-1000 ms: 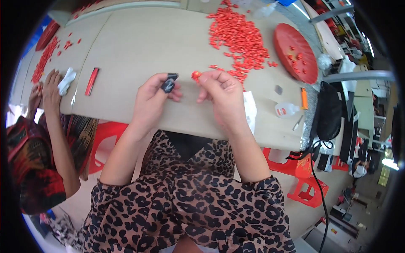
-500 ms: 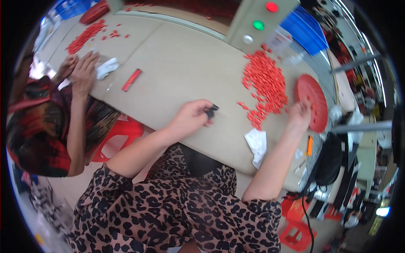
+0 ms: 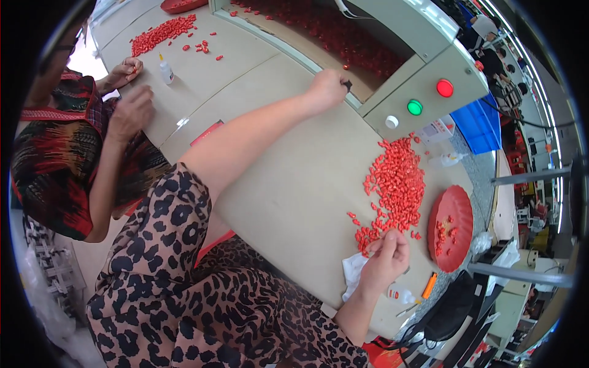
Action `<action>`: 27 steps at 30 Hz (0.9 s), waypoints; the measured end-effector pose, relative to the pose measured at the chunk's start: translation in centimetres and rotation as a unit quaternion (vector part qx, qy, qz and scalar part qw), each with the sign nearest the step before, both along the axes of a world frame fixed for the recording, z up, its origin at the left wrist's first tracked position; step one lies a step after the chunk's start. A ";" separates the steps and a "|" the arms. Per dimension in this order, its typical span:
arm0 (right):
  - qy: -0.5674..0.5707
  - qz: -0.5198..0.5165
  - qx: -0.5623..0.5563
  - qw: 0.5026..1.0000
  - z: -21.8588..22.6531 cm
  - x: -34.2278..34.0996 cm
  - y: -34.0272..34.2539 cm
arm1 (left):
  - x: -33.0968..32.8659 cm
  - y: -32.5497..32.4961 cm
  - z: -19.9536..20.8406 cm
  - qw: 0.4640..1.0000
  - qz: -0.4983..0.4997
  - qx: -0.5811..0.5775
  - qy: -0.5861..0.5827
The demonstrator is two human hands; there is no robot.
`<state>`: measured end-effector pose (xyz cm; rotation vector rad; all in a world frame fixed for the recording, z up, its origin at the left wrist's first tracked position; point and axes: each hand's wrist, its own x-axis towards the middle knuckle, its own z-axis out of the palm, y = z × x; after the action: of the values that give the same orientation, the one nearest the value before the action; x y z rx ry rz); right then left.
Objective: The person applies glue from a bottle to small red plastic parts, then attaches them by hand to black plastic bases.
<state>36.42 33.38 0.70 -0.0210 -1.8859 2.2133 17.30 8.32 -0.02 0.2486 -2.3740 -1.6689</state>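
Note:
My left hand [image 3: 328,93] reaches forward to the front edge of the machine's opening. Its fingers are curled closed, with black covering at the fingertips; what they hold, if anything, is hidden. My right hand [image 3: 386,260] is at the near end of a pile of small red pieces [image 3: 397,187], its thumb and fingers pinched together. I cannot make out what is between them. Beside the pile, to the right, a red scalloped dish [image 3: 451,245] has several red pieces in it. A crumpled white tissue [image 3: 353,276] lies left of my right wrist.
The machine [image 3: 423,86] has red, green and white buttons; red pieces lie inside its opening. A small glue bottle [image 3: 400,293] and an orange cutter [image 3: 429,286] lie near my right wrist. At left, a co-worker's hands [image 3: 132,110] work by another bottle [image 3: 165,70].
My left hand has moved forward from the middle of the table to the machine's opening. My right hand has left the red dish for the pile's near end. The view has shifted.

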 end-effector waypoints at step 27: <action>-0.045 0.184 0.246 0.951 -0.8 0.0 1.4 | -21.8 1.1 -1.7 0.903 0.130 -0.404 0.064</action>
<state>36.39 34.74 -0.07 0.3453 -2.6224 1.8938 -4.48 9.37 -1.68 0.2690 -2.5497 -0.4810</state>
